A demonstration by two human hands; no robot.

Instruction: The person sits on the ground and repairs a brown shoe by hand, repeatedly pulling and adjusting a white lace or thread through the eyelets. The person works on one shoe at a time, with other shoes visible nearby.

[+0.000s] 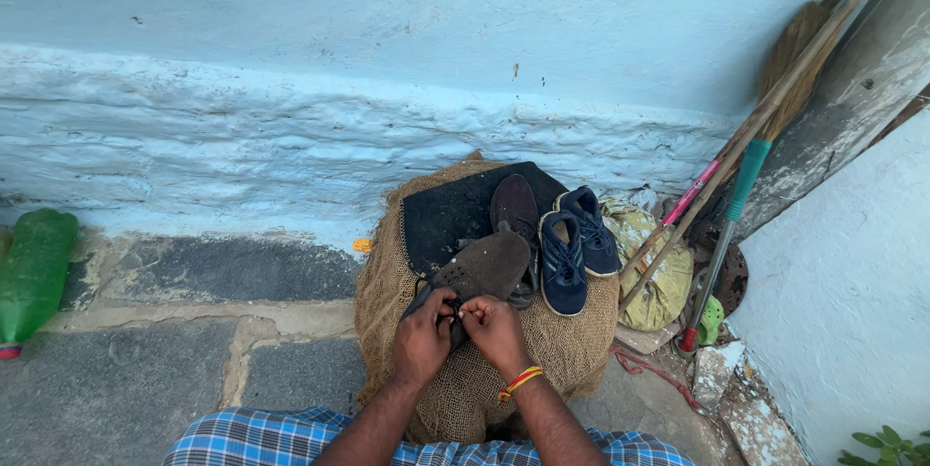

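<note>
A brown sandal (487, 267) lies sole-up on a burlap-covered mound (572, 345) in front of me. My left hand (423, 338) and my right hand (495, 330) meet at the sandal's near end, fingertips pinched together on its dark strap (426, 296). A red and yellow band (519, 383) circles my right wrist. A second dark sandal (514, 206) lies just beyond, on a black mat (450, 214).
A pair of navy sneakers (573, 248) sits right of the sandals. Brooms and sticks (765, 127) lean in the right corner by a yellowish sack (654, 267). A green plastic bottle (34, 272) lies at far left on the stone floor. A light blue wall (387, 59) rises behind.
</note>
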